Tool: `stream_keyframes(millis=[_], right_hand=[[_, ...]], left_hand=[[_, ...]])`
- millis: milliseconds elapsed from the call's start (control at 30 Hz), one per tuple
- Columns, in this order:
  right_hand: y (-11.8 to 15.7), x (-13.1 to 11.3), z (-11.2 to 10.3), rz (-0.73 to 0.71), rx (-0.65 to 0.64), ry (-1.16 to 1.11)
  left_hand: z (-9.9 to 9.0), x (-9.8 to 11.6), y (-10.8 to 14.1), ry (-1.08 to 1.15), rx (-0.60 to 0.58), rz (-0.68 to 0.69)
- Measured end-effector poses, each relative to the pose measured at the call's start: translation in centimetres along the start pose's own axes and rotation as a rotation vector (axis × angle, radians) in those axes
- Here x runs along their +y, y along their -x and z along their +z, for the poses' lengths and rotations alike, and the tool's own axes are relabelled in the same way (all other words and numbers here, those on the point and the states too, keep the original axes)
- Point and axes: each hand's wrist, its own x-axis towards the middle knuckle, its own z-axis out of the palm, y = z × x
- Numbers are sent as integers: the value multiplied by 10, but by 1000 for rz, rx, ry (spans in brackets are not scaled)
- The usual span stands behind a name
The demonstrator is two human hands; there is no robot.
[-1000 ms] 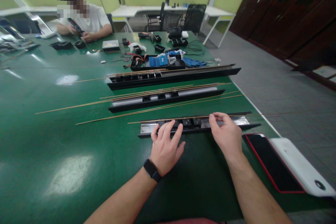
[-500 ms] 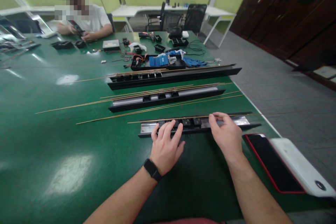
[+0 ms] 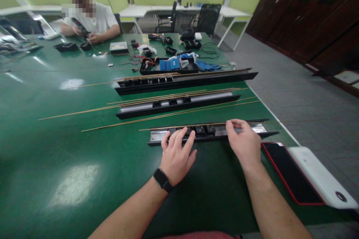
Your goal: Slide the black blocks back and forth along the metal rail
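Nearest me on the green table lies a black channel with a silvery inside (image 3: pixel 158 135), holding several black blocks (image 3: pixel 206 130). My left hand (image 3: pixel 177 155) rests at its near edge, fingers spread over the blocks, with a black watch on the wrist. Along the channel's far side runs a thin brass-coloured rod (image 3: pixel 162 128). Thumb and forefinger of my right hand (image 3: pixel 243 140) pinch this rod right of the blocks. The rod reaches out past the channel's left end.
Beyond lie loose rods (image 3: pixel 131 120), a second channel (image 3: pixel 213 104) and a longer one (image 3: pixel 218 78). A black tray (image 3: pixel 193 71) holds blue items. A red-edged phone (image 3: pixel 291 173) and a white device (image 3: pixel 319 179) lie at right. Across the table sits a person (image 3: pixel 98 22).
My right hand has moved slightly to the right, and the pinched rod has slid the same way. My left hand has hardly moved.
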Motion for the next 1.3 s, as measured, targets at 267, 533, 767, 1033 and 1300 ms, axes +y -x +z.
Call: stream_keyframes(millis=[267, 533, 767, 1033, 1300], right_hand=[[-3, -1, 0, 23, 4, 35], [-8, 6, -3, 72, 15, 51], [-11, 10, -5, 72, 21, 56], [-13, 8, -8, 102, 25, 85], [-15, 11, -7, 116, 27, 86]], left_hand=[[0, -1, -1, -4, -3, 0], [0, -2, -1, -10, 1, 4], [-1, -2, -1, -19, 12, 11], [0, -2, -1, -13, 8, 9], [1, -3, 1, -2, 2, 7]])
